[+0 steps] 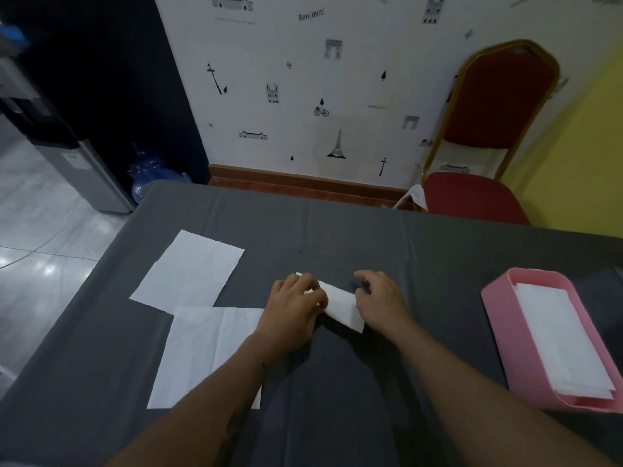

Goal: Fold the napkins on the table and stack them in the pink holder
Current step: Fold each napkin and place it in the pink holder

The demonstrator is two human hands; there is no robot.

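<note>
A white napkin folded into a narrow strip (342, 306) lies mid-table on the dark grey cloth (337, 230). My left hand (293, 306) presses on its left end with curled fingers. My right hand (381, 298) rests on its right end, fingers bent down onto it. Two unfolded white napkins lie to the left: one farther back (190, 269), one nearer (202, 352), partly under my left forearm. The pink holder (499, 318) sits at the right with folded napkins (563, 335) stacked inside.
A red chair with a gold frame (488, 129) stands behind the table's far right corner. A water dispenser (67, 146) and a blue bottle (148, 173) stand on the floor at the left. The wall runs close behind the table.
</note>
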